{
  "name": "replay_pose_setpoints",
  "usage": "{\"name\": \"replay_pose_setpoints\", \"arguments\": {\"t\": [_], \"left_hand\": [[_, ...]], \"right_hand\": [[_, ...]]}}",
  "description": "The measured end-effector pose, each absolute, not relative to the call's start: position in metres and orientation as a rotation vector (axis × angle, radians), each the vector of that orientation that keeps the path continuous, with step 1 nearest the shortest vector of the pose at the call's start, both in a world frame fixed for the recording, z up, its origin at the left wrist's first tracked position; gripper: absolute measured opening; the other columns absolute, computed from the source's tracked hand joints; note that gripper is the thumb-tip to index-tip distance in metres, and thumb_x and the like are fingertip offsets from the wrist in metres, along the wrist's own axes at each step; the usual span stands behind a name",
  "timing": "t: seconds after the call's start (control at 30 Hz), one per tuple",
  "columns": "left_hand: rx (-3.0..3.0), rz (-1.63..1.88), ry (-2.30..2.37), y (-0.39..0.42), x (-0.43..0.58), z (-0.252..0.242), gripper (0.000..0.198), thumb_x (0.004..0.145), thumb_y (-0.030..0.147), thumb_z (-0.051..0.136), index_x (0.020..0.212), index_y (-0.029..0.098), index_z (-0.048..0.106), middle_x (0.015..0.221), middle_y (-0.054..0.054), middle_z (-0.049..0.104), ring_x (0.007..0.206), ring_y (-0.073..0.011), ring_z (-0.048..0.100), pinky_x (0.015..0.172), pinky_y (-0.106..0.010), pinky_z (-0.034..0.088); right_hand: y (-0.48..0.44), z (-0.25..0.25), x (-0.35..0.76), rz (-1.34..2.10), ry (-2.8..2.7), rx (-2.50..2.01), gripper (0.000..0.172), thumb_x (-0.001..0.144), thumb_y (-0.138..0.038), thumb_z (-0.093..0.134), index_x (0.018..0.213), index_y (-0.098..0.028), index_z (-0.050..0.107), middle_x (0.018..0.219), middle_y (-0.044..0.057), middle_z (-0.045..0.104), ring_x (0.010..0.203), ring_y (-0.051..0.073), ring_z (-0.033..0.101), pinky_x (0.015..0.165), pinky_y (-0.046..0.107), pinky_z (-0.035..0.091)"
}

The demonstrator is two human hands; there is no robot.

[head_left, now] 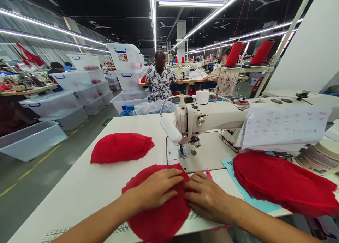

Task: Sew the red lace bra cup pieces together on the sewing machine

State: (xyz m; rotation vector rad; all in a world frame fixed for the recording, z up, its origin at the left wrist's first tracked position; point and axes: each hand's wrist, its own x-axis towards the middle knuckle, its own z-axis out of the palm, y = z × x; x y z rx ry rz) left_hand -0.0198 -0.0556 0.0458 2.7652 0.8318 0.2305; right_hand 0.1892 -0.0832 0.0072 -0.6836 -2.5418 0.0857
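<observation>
A rounded red fabric piece (159,222) lies at the table's front edge, below the sewing machine's needle area. Across its upper part rests my left hand (161,186), palm down with the fingers stretched over the cloth. My right hand (208,195) has its bent fingers closed on the fabric's right edge; the thumb is hidden. Behind both hands stands the white sewing machine (212,117), its presser foot (181,150) over the needle plate with no cloth under it. Another red fabric piece (122,147), half-oval in shape, lies to the left.
To the right, a stack of red fabric pieces (283,183) lies on a light-blue sheet (238,179). Scissors (228,143), a hanging paper chart (283,126) and a tape roll (320,155) are nearby. Plastic bins (31,137) line the left aisle; a person (160,77) sits ahead.
</observation>
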Motion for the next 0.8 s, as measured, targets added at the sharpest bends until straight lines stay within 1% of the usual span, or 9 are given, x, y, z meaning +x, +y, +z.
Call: {"name": "replay_pose_setpoints", "arguments": {"t": [0.03,0.1,0.2,0.3,0.4,0.5,0.67,0.73,0.8], "left_hand": [[2.715,0.159,0.860,-0.058,-0.019,0.042,0.044,0.082,0.028,0.050,0.125,0.021,0.045,0.132,-0.010,0.045,0.121,-0.0259,0.040,0.098,-0.041,0.036],[2.663,0.057,0.956,-0.059,-0.019,0.035,0.061,0.078,0.038,0.055,0.133,0.020,0.034,0.141,-0.012,0.031,0.130,-0.0303,0.023,0.103,-0.051,0.025],[2.649,0.000,1.025,-0.049,-0.019,0.032,0.063,0.077,0.039,0.055,0.133,0.018,0.035,0.144,-0.014,0.022,0.133,-0.0313,0.013,0.105,-0.054,0.015],[2.634,-0.025,1.035,-0.031,-0.019,0.038,0.067,0.067,0.033,0.064,0.128,0.016,0.043,0.144,-0.016,0.022,0.132,-0.0324,0.013,0.105,-0.054,0.012],[2.583,-0.059,1.036,-0.014,-0.018,0.045,0.066,0.060,0.027,0.068,0.123,0.018,0.048,0.143,-0.017,0.022,0.132,-0.0321,0.015,0.105,-0.055,0.008],[2.533,-0.071,1.027,-0.002,-0.015,0.050,0.063,0.059,0.023,0.066,0.120,0.021,0.050,0.144,-0.015,0.021,0.133,-0.0305,0.015,0.104,-0.055,0.003],[2.473,0.001,1.033,0.009,-0.013,0.048,0.053,0.060,0.018,0.063,0.112,0.022,0.056,0.143,-0.013,0.025,0.132,-0.0291,0.020,0.105,-0.055,-0.001],[2.460,0.058,1.026,0.013,-0.013,0.044,0.048,0.060,0.016,0.061,0.107,0.023,0.060,0.141,-0.011,0.030,0.130,-0.0296,0.024,0.105,-0.054,0.000],[2.439,0.144,1.031,0.018,-0.012,0.040,0.042,0.060,0.014,0.059,0.101,0.023,0.063,0.139,-0.008,0.034,0.127,-0.0304,0.029,0.106,-0.053,0.009]], "right_hand": [[-0.084,0.006,0.190,0.078,-2.560,-0.686,0.013,0.083,-0.015,0.046,0.079,-0.017,0.058,0.083,0.005,0.059,0.077,0.017,0.048,0.073,0.034,0.039],[-0.083,0.005,0.193,0.094,-2.555,-0.718,0.012,0.083,-0.016,0.047,0.079,-0.017,0.058,0.085,0.006,0.059,0.079,0.017,0.048,0.075,0.034,0.039],[-0.075,0.005,0.201,0.164,-2.528,-0.731,0.014,0.084,-0.015,0.045,0.085,-0.016,0.058,0.090,0.007,0.059,0.083,0.017,0.050,0.076,0.033,0.040],[-0.061,0.005,0.208,0.260,-2.480,-0.732,0.018,0.088,-0.014,0.040,0.089,-0.017,0.058,0.087,0.006,0.060,0.082,0.016,0.052,0.074,0.029,0.042],[-0.040,0.004,0.212,0.258,-2.402,-0.859,0.022,0.088,-0.013,0.038,0.093,-0.017,0.059,0.085,0.006,0.061,0.079,0.016,0.054,0.071,0.028,0.043],[-0.020,0.000,0.211,0.157,-2.420,-0.941,0.023,0.085,-0.011,0.042,0.097,-0.019,0.061,0.087,0.006,0.060,0.078,0.017,0.054,0.071,0.030,0.043],[-0.012,-0.005,0.207,0.044,-2.464,-0.928,0.020,0.082,-0.010,0.046,0.085,-0.019,0.064,0.082,0.005,0.057,0.075,0.016,0.051,0.068,0.029,0.040],[-0.014,-0.006,0.206,0.035,-2.433,-0.926,0.019,0.082,-0.010,0.046,0.083,-0.019,0.063,0.081,0.005,0.056,0.075,0.016,0.050,0.067,0.029,0.038],[-0.017,-0.007,0.205,0.037,-2.414,-0.925,0.018,0.081,-0.010,0.047,0.081,-0.019,0.063,0.079,0.004,0.056,0.075,0.016,0.049,0.066,0.029,0.037]]}}
